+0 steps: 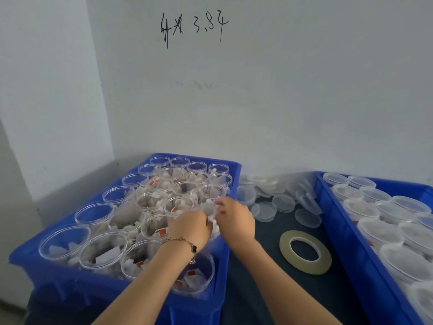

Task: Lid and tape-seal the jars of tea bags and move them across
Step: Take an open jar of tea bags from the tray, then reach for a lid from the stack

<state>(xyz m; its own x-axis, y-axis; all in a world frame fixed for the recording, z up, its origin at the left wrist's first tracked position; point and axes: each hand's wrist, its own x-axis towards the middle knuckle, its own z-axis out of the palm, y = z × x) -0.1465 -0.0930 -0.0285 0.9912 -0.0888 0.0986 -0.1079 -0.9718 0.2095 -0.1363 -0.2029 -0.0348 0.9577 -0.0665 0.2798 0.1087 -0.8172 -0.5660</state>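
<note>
A blue crate (30, 256) on the left holds several clear open jars (103, 252) stuffed with white tea bags. My left hand (189, 227) and my right hand (235, 216) meet over a jar at the crate's right edge. Their fingers curl into the white tea bags (214, 222) that stick up from it. The jar itself is mostly hidden under my hands. A roll of clear tape (305, 252) lies flat on the dark table, right of my right forearm. Loose clear lids (283, 202) lie in a heap behind it.
A second blue crate (346, 233) at the right holds several lidded jars (379, 231). The dark tabletop (262, 289) runs between the two crates. A white wall with handwriting stands close behind everything.
</note>
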